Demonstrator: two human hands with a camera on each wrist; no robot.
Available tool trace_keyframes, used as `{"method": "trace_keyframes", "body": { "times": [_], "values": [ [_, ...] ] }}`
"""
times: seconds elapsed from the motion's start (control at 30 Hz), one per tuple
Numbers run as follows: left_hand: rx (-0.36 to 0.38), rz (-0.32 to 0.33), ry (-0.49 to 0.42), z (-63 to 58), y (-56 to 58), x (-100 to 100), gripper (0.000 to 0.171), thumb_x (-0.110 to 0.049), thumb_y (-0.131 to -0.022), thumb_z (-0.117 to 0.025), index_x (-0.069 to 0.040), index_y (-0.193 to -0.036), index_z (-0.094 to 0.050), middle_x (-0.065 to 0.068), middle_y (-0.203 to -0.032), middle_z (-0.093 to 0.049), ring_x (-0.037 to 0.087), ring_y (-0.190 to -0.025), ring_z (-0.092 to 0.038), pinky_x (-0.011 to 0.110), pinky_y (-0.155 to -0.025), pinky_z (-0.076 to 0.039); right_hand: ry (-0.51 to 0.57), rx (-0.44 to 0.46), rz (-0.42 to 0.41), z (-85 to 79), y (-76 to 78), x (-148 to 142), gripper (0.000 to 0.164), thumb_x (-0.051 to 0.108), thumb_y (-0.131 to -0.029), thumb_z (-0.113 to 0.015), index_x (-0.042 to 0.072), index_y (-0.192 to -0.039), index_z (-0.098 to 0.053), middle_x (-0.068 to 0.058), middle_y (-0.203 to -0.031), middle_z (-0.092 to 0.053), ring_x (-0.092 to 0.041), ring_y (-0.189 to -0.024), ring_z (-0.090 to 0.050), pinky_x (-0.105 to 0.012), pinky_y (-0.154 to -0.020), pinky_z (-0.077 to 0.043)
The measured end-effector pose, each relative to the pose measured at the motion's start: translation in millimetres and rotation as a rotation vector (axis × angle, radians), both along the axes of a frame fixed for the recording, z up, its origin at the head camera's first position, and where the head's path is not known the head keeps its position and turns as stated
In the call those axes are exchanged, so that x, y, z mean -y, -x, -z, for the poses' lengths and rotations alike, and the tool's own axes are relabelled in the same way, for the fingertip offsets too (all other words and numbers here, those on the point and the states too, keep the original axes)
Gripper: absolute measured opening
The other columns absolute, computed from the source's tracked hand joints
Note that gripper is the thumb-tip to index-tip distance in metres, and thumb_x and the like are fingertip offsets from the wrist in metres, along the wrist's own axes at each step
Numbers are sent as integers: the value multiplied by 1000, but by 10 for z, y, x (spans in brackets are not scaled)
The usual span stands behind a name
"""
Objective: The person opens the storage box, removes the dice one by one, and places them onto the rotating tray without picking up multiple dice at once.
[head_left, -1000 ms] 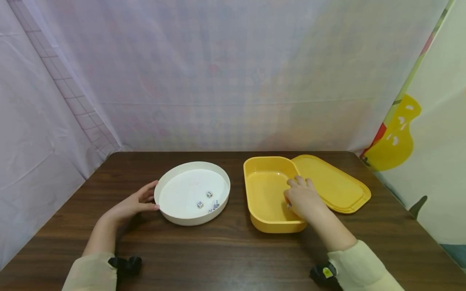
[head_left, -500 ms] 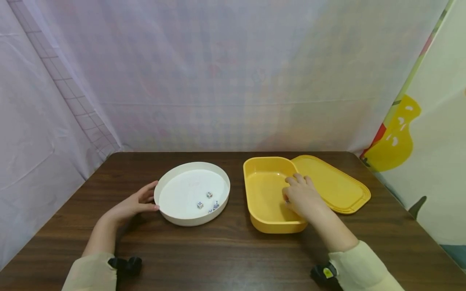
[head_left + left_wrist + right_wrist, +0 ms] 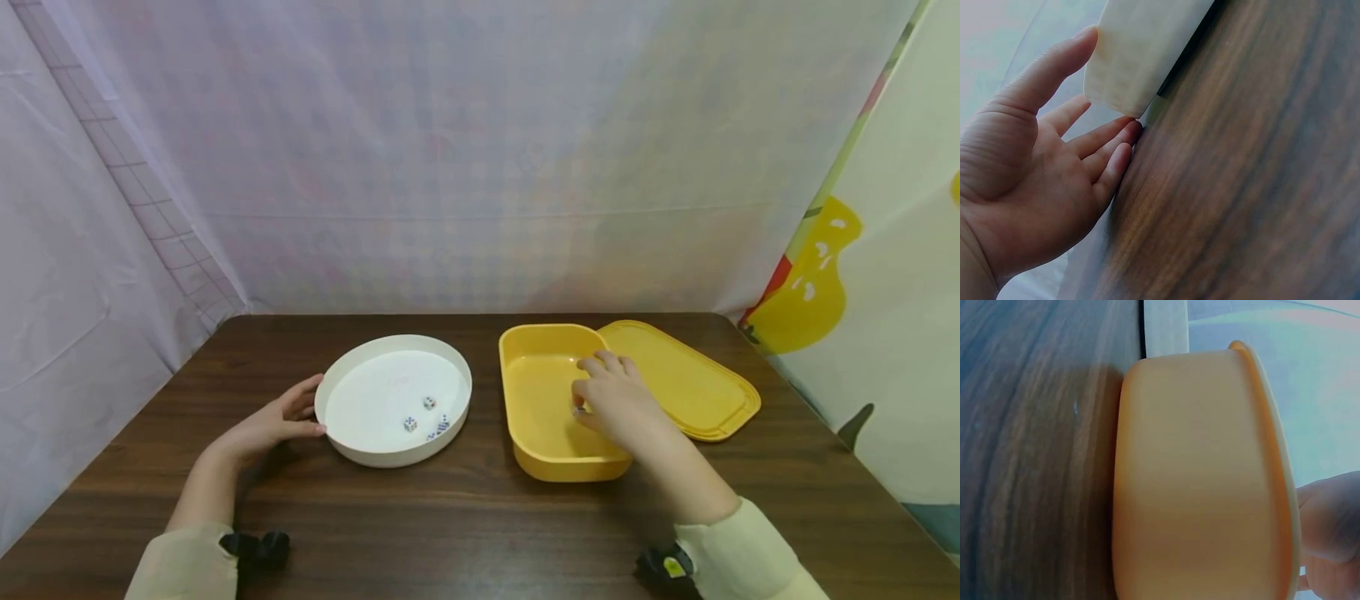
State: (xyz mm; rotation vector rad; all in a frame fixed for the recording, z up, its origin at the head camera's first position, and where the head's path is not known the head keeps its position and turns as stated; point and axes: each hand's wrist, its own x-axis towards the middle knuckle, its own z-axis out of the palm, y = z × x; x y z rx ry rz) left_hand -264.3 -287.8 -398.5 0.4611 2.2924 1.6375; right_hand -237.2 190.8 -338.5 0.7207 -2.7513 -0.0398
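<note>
A round white tray (image 3: 390,379) lies left of centre in the head view, with several white dice (image 3: 410,424) in its near right part. My left hand (image 3: 273,423) is at the tray's left side, thumb and fingers spread and touching its wall. In the left wrist view the thumb of the left hand (image 3: 1041,150) meets the wall higher than the fingers. My right hand (image 3: 618,404) is over the yellow box (image 3: 536,400), pinching a small white die (image 3: 578,410) at its fingertips. The right wrist view shows the box's outer wall (image 3: 1197,475), with the right hand (image 3: 1332,531) partly hidden behind its rim.
A yellow lid (image 3: 686,379) lies flat to the right of the box, partly covered by it and the right forearm. Everything rests on a dark wooden table (image 3: 420,533). Pale curtains (image 3: 480,167) hang behind the table.
My right hand has shifted slightly left over the yellow box with the die. The left hand and the tray have stayed in place.
</note>
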Motion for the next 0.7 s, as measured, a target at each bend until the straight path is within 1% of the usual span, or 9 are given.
{"method": "trace_keyframes", "body": {
  "times": [0.27, 0.7],
  "values": [
    [1, -1, -6, 14, 5, 6, 89, -11, -90, -66, -2, -153, -4, 32, -151, -16, 46, -137, -17, 58, -106, -14, 60, 4, -22, -56, -6, 57, 13, 18, -81, -78, 18, -76, -65, -20, -125, -54, -45, -124, -37, -61, -100, -25],
    [-5, -5, 6, 22, 12, 10, 88, -10, -90, -66, -2, -153, -5, 32, -150, -16, 47, -136, -18, 58, -105, -15, 92, 1, -43, -134, -35, 144, 13, 21, -82, -77, 18, -78, -66, -20, -127, -54, -44, -126, -35, -60, -100, -24]
  ]
}}
